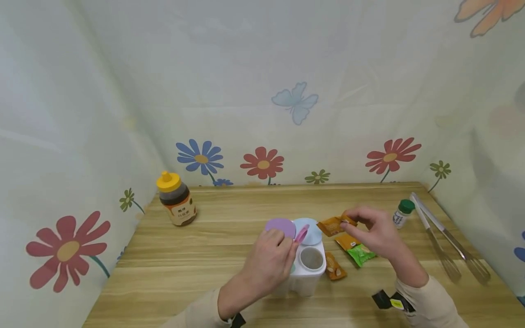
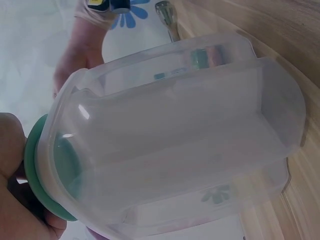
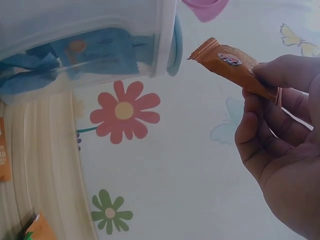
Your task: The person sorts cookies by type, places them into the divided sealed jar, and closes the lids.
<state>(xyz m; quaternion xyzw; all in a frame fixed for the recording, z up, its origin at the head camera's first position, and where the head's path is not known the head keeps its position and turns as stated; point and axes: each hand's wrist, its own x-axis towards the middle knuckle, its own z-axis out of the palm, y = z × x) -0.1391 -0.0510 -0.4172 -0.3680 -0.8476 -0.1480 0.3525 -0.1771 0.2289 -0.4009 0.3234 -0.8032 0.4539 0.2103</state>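
A translucent storage box [image 1: 303, 284] with round lids stands at the table's front middle. My left hand [image 1: 266, 257] lies over its near left part, its fingers pinching a raised pink lid [image 1: 302, 233]. The green lid [image 2: 32, 167] is beside this hand in the left wrist view. The purple lid [image 1: 280, 227] and light blue lid [image 1: 308, 231] lie flat on the box, and one round opening [image 1: 311, 258] is uncovered. To the right of the box, my right hand [image 1: 379, 232] pinches an orange snack packet [image 3: 225, 62] by one end, above the table.
Below my right hand lie more orange packets [image 1: 335, 268] and a green packet [image 1: 362, 254]. A green-capped shaker [image 1: 403, 213] and metal tongs [image 1: 445, 237] are at the right. A yellow-capped bottle [image 1: 177, 200] stands at the back left. Bluish packets [image 3: 100, 55] show through the box wall.
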